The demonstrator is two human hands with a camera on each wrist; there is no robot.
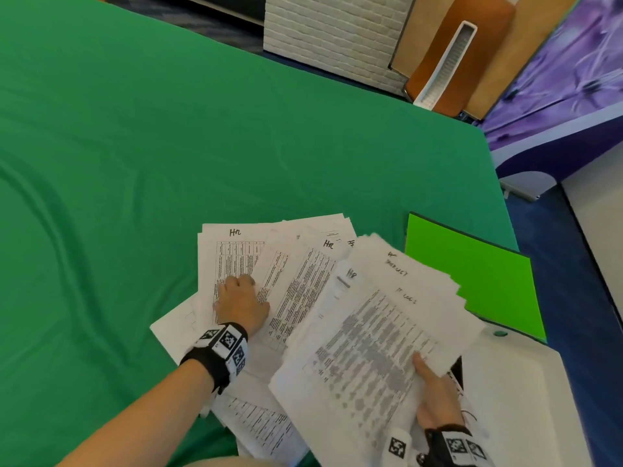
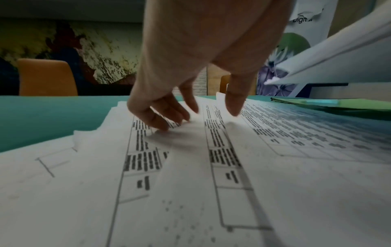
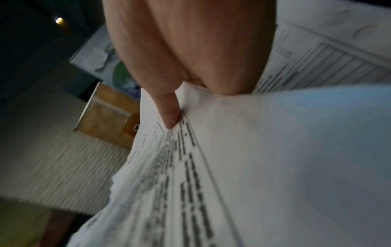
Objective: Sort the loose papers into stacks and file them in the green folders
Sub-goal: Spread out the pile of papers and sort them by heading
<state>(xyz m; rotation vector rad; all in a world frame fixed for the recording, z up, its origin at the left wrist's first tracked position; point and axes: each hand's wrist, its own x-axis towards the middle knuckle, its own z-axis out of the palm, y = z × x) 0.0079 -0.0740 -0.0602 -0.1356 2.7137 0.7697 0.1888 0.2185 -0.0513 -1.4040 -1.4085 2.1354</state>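
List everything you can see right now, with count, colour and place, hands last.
loose papers: many, white with printed tables, fanned on the cloth at centre
held stack: one, white, raised at the right
green folder: one seen, bright green, flat at the far right
tablecloth: one, green, over the table
chairs: at least two, orange, beyond the table
left hand: fingertips pressing the loose papers
right hand: grip closed on the held stack
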